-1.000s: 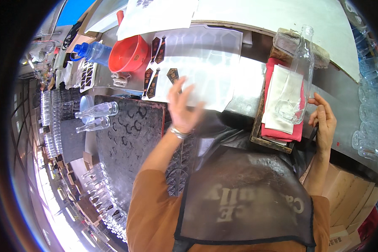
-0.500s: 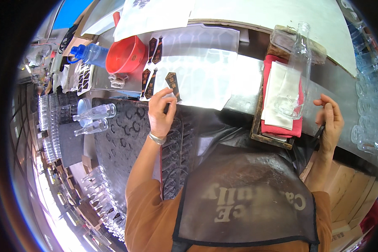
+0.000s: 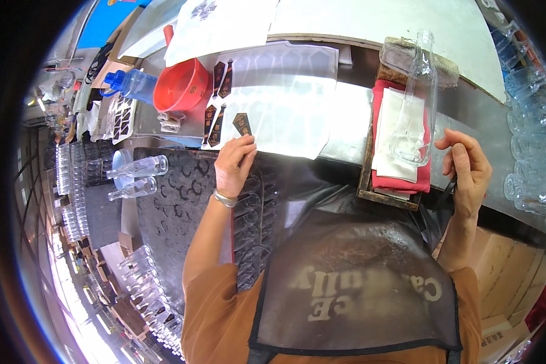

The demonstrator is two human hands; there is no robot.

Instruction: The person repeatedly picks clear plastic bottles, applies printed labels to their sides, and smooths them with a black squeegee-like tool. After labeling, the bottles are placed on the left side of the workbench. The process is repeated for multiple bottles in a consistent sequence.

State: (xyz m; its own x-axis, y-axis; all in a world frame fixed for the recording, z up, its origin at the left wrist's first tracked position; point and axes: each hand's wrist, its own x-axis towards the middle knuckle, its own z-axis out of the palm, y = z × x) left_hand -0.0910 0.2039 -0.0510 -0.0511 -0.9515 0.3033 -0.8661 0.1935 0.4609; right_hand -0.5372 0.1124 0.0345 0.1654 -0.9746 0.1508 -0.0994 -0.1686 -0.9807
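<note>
My left hand (image 3: 233, 164) reaches over the front edge of a white backing sheet (image 3: 297, 103). Its closed thumb and fingers pinch the lower end of a dark, tie-shaped decal (image 3: 241, 124) with gold marks; the fingertips hide that end. Several similar decals (image 3: 215, 124) lie at the sheet's left side. Right of the tray, my right hand (image 3: 469, 173) is closed around a thin black tool (image 3: 448, 193), partly hidden by its fingers. Nearest to this hand, a clear glass bottle (image 3: 415, 112) lies on a folded white cloth (image 3: 389, 142) over a red cloth (image 3: 428, 148).
A wooden tray (image 3: 376, 197) holds the cloths, with a worn block (image 3: 397, 60) behind. At the left are a red bowl (image 3: 179, 88), a blue-capped jug (image 3: 133, 84) and two bottles (image 3: 141, 167) on a dark rack. Several glass bottles (image 3: 531, 164) line the right.
My left fingers have come down onto the decal's lower end and cover more of it. My right hand has turned slightly, still holding the black tool. The whole view has shifted a little.
</note>
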